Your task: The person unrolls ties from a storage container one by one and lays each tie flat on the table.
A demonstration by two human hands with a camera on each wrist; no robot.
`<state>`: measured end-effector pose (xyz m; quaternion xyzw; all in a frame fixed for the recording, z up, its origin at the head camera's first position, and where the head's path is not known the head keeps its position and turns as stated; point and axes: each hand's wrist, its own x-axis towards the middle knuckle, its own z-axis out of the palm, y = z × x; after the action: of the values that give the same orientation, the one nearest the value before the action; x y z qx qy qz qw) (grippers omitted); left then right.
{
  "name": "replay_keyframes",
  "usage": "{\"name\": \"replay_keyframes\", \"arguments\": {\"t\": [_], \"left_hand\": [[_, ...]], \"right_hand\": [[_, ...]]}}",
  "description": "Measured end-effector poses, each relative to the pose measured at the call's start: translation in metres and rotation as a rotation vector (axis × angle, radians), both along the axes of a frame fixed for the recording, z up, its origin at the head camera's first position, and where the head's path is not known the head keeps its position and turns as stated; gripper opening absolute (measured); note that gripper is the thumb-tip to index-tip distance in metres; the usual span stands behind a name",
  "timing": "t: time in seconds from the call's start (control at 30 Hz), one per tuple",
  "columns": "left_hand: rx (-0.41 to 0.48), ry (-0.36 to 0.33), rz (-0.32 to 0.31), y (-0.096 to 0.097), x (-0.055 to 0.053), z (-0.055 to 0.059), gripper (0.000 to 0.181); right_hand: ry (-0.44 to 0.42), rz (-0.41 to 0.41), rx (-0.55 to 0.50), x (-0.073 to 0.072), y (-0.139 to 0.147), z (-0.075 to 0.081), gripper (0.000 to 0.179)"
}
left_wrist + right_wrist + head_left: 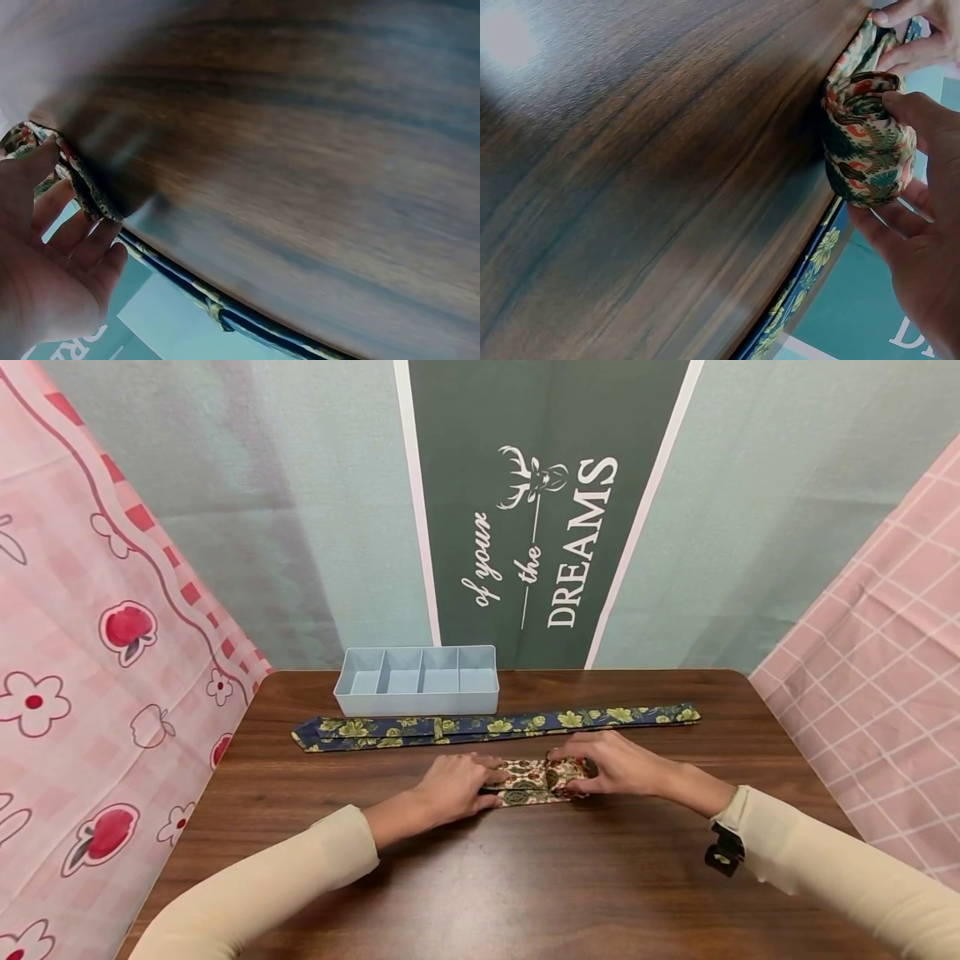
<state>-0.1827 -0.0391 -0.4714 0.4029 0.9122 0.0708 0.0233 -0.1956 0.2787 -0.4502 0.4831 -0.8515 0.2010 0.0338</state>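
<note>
A cream necktie [525,781] with a red and green paisley pattern lies in front of me, its right part wound into a roll [870,142]. My right hand [618,764] grips that roll, thumb at its coiled side and fingers around the far side. At the left end of the same necktie, my left hand [456,787] holds the flat part, fingers over the top and thumb at the near edge. The left wrist view shows this end of the cloth [88,184] between thumb and fingers. Behind both hands a navy necktie [495,727] with yellow-green flowers lies stretched out, folded lengthwise.
A light blue box [416,703] with several compartments stands at the table's back edge, just behind the navy necktie. Brown wood grain covers the table [525,893]. Printed curtains [300,527] hang behind and at both sides. A black strap mount [724,850] sits on my right sleeve.
</note>
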Motion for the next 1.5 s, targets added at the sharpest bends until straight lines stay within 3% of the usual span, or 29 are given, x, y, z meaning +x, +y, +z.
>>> {"name": "replay_keyframes", "arguments": {"t": [0.2,0.47,0.73,1.03,1.33,1.5], "left_hand": [[0.010,-0.016,0.003,-0.007,-0.003,0.001,0.046],[0.019,-0.009,-0.020,-0.007,-0.005,0.003,0.044],[0.038,0.035,-0.036,0.008,-0.007,0.003,0.050],[0.038,-0.026,-0.107,0.035,-0.008,0.000,0.048],[-0.003,-0.029,-0.121,0.045,-0.007,-0.003,0.043],[-0.005,-0.020,-0.118,0.045,-0.007,-0.007,0.044]], "right_hand": [[0.005,0.010,0.007,0.000,0.007,0.000,0.045],[-0.059,-0.075,0.034,0.001,0.014,-0.001,0.043],[-0.051,-0.049,-0.004,-0.002,0.018,-0.005,0.043],[-0.053,0.029,-0.015,-0.004,0.021,-0.007,0.048],[-0.113,-0.014,0.015,-0.003,0.020,-0.008,0.046],[-0.063,-0.056,-0.010,0.000,0.014,-0.009,0.037]]}}
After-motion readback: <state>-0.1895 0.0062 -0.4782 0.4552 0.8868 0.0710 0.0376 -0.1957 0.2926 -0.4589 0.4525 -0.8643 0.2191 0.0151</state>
